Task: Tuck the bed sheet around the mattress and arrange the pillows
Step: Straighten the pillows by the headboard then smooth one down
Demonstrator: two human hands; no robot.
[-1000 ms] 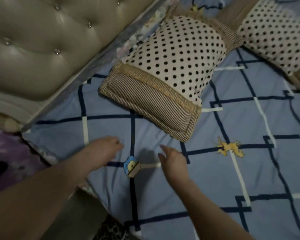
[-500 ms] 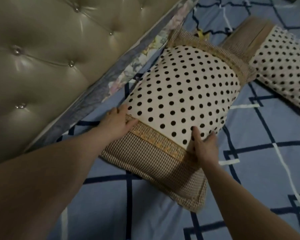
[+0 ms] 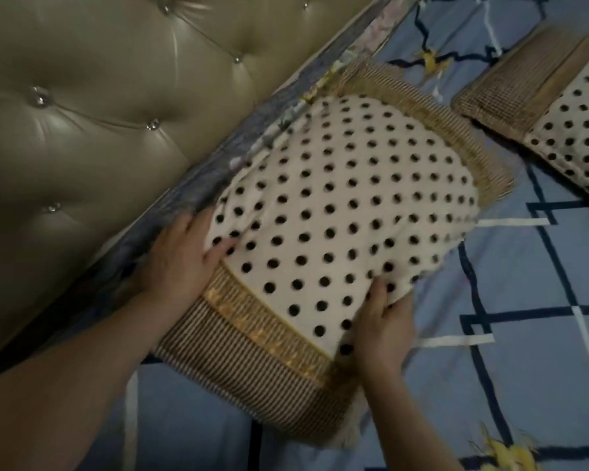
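Gripping pillow edges — left hand, right hand, fingers spread; far edge seemingly touching headboard — sheet open rightward.

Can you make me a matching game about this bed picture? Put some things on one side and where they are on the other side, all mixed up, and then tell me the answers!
Things:
1. near pillow
2. second pillow
3. headboard
4. bed sheet

Places or looks:
A. tufted and beige, with shiny buttons, at the upper left
B. blue with dark and white lines, spread under the pillows
C. held at its sides by the left hand and right hand
D. lying untouched at the far right edge

Pairs: 1-C, 2-D, 3-A, 4-B
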